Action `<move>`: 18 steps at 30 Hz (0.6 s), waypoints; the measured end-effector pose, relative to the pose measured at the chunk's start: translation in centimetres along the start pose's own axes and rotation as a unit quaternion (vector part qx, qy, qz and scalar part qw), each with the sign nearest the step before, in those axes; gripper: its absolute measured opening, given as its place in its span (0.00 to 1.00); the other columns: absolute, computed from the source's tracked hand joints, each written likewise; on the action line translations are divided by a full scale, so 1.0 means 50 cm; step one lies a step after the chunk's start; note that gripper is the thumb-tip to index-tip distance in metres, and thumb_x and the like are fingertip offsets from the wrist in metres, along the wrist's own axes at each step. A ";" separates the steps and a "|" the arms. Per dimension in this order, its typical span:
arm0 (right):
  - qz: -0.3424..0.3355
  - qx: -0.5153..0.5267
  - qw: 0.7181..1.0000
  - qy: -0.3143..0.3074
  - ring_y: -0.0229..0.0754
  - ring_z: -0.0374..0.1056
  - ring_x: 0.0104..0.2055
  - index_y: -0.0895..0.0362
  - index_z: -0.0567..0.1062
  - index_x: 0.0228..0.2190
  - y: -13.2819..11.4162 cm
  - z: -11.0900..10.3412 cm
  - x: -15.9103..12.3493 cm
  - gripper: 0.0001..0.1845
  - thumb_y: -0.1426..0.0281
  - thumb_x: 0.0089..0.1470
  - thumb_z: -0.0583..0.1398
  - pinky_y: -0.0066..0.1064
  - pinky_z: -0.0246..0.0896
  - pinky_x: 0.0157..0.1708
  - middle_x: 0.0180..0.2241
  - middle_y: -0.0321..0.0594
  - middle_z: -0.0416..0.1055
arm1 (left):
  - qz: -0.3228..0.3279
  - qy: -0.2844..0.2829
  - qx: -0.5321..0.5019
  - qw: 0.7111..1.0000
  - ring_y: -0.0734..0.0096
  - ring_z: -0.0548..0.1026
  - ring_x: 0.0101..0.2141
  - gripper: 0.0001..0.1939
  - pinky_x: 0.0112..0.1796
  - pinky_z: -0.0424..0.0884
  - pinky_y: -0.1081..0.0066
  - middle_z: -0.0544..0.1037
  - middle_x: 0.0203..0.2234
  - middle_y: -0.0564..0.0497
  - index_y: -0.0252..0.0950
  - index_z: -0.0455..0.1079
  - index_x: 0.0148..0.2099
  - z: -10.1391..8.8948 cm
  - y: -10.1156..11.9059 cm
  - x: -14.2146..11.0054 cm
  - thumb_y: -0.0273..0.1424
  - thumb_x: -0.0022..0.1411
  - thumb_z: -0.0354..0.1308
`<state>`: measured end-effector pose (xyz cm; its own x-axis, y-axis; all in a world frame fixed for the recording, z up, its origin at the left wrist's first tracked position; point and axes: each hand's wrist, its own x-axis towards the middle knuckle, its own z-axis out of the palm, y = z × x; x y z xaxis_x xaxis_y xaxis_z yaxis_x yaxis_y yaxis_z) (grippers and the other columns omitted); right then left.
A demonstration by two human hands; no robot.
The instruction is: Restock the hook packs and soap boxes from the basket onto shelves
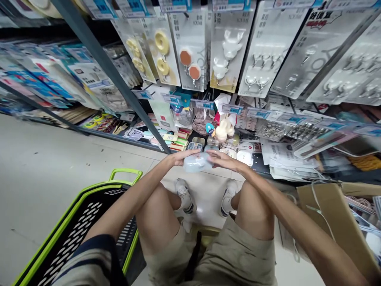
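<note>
I sit low in front of a shop shelf, knees apart. Both hands meet in front of me on a small pale blue translucent box [196, 162]. My left hand [182, 157] grips its left end with the fingers curled round it. My right hand [224, 159] lies over its right end, fingers closed on it. The box is held above the floor, just before the bottom shelf [166, 139] of small coloured boxes and packets.
A black and green shopping basket [89, 214] stands on the floor at my left. An open cardboard box [333, 214] sits at my right. Hook packs hang on pegs [190, 51] above. Grey floor stretches to the left.
</note>
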<state>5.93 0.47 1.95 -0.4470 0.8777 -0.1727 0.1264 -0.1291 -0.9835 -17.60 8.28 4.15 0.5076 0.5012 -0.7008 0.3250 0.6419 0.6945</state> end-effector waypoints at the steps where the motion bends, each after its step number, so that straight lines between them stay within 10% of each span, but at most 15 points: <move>1: -0.013 -0.014 1.000 0.000 0.47 0.70 0.58 0.53 0.61 0.66 0.003 -0.003 -0.004 0.49 0.47 0.51 0.68 0.33 0.72 0.52 0.64 0.49 0.66 | -0.001 -0.010 -0.011 1.000 0.64 0.80 0.35 0.30 0.39 0.76 0.69 0.83 0.40 0.42 0.31 0.76 0.50 -0.004 0.002 0.012 0.53 0.60 0.64; 7: 0.081 -0.093 0.992 0.013 0.44 0.76 0.37 0.63 0.76 0.49 0.052 -0.058 0.003 0.39 0.41 0.55 0.61 0.30 0.71 0.31 0.44 0.52 0.79 | -0.070 -0.045 0.049 0.995 0.52 0.82 0.40 0.40 0.33 0.77 0.68 0.81 0.47 0.33 0.29 0.70 0.55 -0.034 0.005 0.047 0.62 0.65 0.46; 18: 0.240 -0.166 0.955 -0.048 0.46 0.76 0.34 0.61 0.78 0.41 0.090 -0.090 0.031 0.48 0.30 0.55 0.46 0.34 0.72 0.33 0.42 0.55 0.80 | -0.047 -0.041 0.183 0.981 0.48 0.81 0.45 0.34 0.48 0.77 0.59 0.78 0.48 0.32 0.31 0.70 0.45 -0.038 -0.040 0.076 0.57 0.54 0.66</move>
<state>9.77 3.32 -2.51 -0.3443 0.7054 -0.6196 0.6045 -0.3384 -0.7212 -17.84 9.98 -0.22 0.5198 0.3912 -0.7594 0.6302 0.4246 0.6501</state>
